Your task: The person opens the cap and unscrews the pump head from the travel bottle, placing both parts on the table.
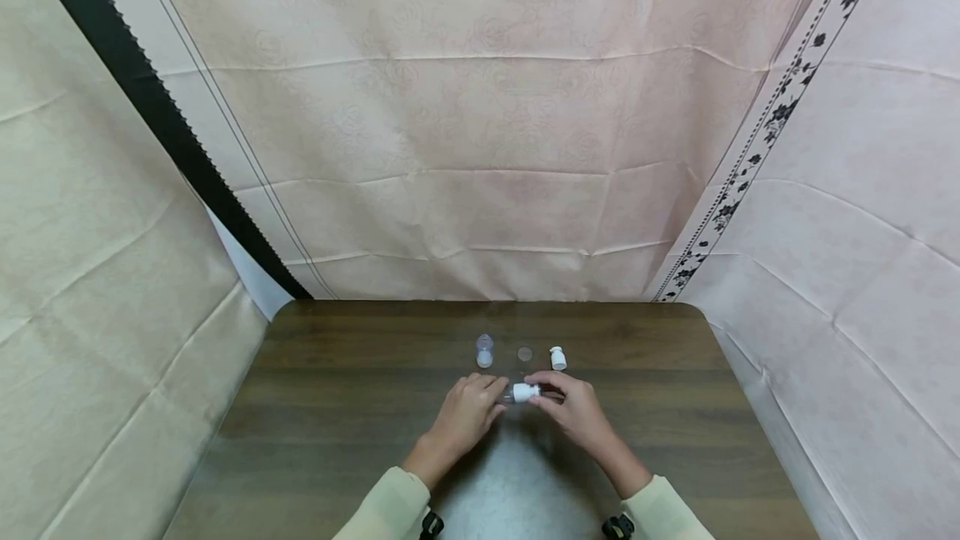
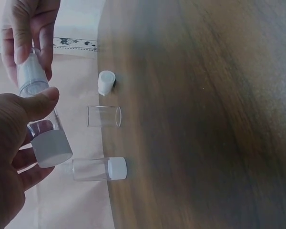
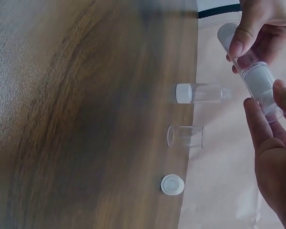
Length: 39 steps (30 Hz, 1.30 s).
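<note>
Between both hands, a clear pump bottle [image 2: 51,149] with a white base lies nearly level above the table. My left hand [image 1: 467,408] grips its clear body near the base, thumb along the side. At the other end, my right hand [image 1: 576,412] pinches the top, where a white pump collar [image 3: 260,80] shows through clear plastic. Just beyond the hands, a second clear bottle [image 1: 484,352] with a white base, a clear cylindrical cap [image 2: 104,116] and a white pump head [image 3: 172,184] stand in a row on the table.
The brown wooden table [image 1: 315,407] has rounded far corners. Behind it hangs a pale pink cloth [image 1: 480,148], with cream cloth at both sides. Dark bands circle both wrists below the light sleeves [image 1: 390,502].
</note>
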Available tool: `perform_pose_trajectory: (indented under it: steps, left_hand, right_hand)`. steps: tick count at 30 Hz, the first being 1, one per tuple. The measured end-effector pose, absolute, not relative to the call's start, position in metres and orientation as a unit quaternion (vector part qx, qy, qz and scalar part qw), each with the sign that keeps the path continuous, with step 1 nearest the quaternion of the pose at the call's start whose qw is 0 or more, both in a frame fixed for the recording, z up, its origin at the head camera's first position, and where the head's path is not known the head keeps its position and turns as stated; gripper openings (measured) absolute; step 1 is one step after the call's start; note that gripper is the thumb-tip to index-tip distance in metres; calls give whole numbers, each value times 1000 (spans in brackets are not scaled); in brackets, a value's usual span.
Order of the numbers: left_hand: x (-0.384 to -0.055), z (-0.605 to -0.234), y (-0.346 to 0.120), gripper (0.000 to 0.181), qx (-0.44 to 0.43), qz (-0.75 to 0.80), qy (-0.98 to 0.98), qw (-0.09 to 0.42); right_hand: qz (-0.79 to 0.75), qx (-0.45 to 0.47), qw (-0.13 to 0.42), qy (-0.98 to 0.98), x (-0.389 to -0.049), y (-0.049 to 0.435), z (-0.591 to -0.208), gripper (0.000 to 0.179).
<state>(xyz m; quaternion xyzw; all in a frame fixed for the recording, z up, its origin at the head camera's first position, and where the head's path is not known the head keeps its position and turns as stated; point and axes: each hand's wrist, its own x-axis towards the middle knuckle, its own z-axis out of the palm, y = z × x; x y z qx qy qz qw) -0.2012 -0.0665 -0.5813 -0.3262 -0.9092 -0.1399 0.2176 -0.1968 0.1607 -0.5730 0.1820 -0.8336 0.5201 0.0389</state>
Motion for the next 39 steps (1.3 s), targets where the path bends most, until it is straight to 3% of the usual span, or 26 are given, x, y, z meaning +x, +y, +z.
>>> perform_pose_trajectory:
  steps: [21,27,31,39]
  left_hand:
    - [-202,-585,-71,40,-332,-214,-902,173]
    - [-205,-588,-84,40,-324,-231,-900,181]
    - [-204,-584,-100,41,-290,-241,-903,208]
    - [-206,-580,-99,43,-293,-252,-901,198]
  right_hand:
    - [516,226,57,-824,-199,163,-577,26]
    - [522,204,66,-826,-201,176,-575,27]
    - [522,160,101,-832,-203,192,-568,30]
    - [496,193,106,-840,-208,198,-568,30]
